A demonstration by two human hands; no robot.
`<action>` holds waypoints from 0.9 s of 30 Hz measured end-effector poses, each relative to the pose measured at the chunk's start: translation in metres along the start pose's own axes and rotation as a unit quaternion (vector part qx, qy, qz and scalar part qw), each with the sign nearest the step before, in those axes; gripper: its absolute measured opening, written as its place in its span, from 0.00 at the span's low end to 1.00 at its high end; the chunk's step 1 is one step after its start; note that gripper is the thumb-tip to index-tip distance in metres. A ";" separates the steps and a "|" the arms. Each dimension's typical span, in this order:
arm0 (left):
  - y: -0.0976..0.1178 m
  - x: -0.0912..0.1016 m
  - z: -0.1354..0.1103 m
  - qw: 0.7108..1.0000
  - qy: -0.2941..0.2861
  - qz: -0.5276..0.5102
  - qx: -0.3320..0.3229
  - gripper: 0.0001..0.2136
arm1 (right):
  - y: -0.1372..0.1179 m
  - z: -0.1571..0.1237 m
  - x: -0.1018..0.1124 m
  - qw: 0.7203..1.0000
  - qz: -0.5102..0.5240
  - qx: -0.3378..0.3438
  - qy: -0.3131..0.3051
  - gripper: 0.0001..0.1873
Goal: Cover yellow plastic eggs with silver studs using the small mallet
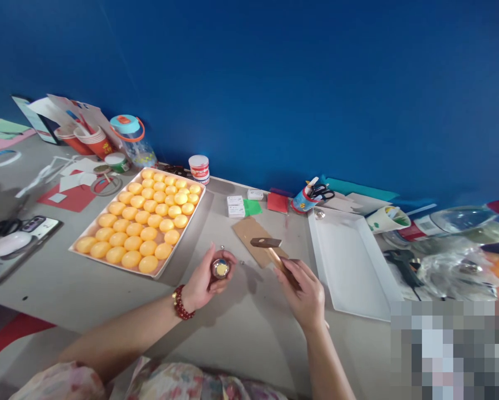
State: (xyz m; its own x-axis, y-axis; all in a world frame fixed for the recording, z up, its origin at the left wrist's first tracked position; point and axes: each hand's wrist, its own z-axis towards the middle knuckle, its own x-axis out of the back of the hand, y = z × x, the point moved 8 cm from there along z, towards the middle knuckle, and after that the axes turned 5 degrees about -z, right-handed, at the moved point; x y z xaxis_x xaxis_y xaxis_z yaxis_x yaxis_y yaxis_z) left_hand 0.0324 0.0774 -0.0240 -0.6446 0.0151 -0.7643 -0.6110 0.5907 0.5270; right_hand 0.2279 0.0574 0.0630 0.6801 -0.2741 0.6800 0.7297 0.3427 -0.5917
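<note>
My left hand curls around a shiny metal ball that carries a yellowish patch on its face. In my right hand is a hammer, gripped by its wooden handle with the dark head pointing left, above a piece of brown cardboard. A small gap separates the hammer head from the ball. Two tiny shiny bits lie on the table just beyond my left hand.
A shallow box of orange balls stands at left. On the right lies a white tray, with a glue gun and bottle beyond. Small white boxes, a blue cup with scissors and a white tub line the wall.
</note>
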 end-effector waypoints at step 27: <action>0.011 -0.002 -0.004 0.985 0.008 0.108 -0.133 0.11 | -0.026 -0.006 -0.021 0.995 0.028 0.028 -0.087 0.12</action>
State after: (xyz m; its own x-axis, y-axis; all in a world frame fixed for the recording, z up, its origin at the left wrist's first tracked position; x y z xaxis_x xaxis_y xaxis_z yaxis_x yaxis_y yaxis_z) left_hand 0.0252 0.0808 -0.0159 -0.7787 0.1045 -0.6187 -0.5556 0.3435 0.7572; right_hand 0.1954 0.0487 0.0613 0.6936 -0.0949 0.7141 0.6823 0.4045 -0.6090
